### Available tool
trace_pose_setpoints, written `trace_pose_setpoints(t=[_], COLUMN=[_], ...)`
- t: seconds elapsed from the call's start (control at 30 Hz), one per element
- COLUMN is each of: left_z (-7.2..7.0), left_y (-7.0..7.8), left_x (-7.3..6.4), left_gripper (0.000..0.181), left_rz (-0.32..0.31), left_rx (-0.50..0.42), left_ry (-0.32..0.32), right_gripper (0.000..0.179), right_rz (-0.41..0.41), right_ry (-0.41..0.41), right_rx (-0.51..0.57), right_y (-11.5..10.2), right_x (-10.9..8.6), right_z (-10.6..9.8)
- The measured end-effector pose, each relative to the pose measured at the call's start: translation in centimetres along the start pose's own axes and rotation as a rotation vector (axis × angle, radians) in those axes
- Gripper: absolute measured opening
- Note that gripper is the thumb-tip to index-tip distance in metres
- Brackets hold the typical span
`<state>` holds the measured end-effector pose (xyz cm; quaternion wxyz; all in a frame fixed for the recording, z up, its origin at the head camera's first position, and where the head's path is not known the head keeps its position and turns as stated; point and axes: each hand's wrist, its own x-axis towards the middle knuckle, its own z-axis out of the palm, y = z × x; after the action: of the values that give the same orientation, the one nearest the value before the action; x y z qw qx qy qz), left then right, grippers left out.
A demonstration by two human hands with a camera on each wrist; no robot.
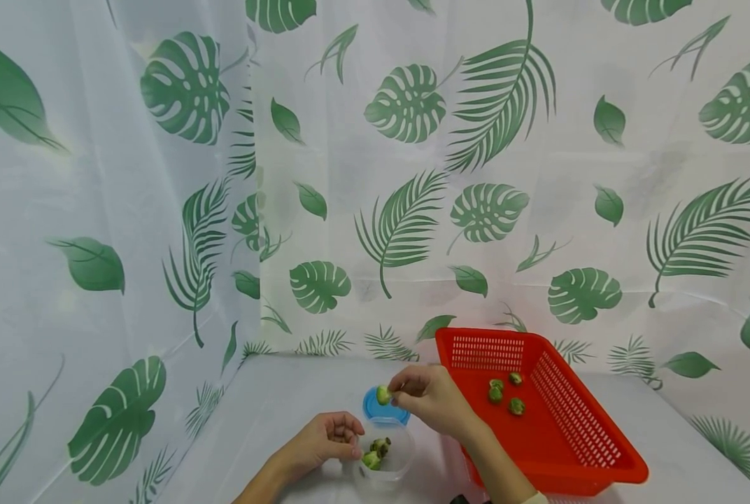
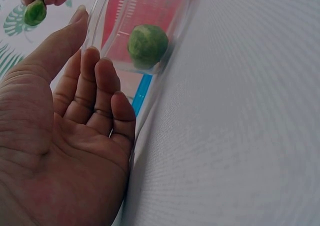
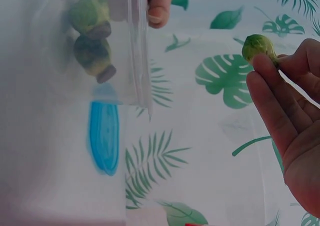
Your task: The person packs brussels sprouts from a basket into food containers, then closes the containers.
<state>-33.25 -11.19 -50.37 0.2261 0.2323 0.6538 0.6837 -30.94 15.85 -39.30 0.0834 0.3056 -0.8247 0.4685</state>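
A Brussels sprout (image 1: 383, 395) is pinched between the thumb and fingers of my right hand (image 1: 434, 400), raised above a clear plastic container (image 1: 402, 458). More sprouts (image 1: 376, 453) lie inside that container; through its wall, the right wrist view shows two with brownish stem ends (image 3: 92, 56). My left hand (image 1: 324, 442) is at the container's left side, its fingertips by the rim. In the left wrist view its fingers (image 2: 102, 94) are loosely bent, with a gap to the thumb, and the palm holds nothing.
A blue lid (image 1: 375, 406) lies on the white table just behind the container. To the right stands a red perforated basket (image 1: 557, 448) with several sprouts (image 1: 516, 406) on its floor. Leaf-print sheeting (image 1: 406, 231) hangs behind and at the left.
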Motion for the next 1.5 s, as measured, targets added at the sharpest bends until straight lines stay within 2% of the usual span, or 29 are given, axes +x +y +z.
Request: trace_pose_setpoints(t=[0.43,0.93,1.5], left_z=[0.05,0.07,0.07], left_y=[0.04,0.15,0.15], left_x=[-0.11,-0.13,-0.17], left_gripper=[0.025,0.026,0.027], left_rz=[0.008,0.008,0.025], left_rx=[-0.004,0.007,0.01], left_ry=[-0.009,-0.005,-0.019], right_gripper=[0.011,0.01,0.009], right_rz=[0.045,0.051,0.084], right_ry=[-0.06,-0.162,-0.318], right_rx=[-0.019,-0.064,-0.071], right_y=[0.02,0.34,0.33], right_x=[-0.47,-0.65,-0.77], right_z=[0.13,0.29,0.64])
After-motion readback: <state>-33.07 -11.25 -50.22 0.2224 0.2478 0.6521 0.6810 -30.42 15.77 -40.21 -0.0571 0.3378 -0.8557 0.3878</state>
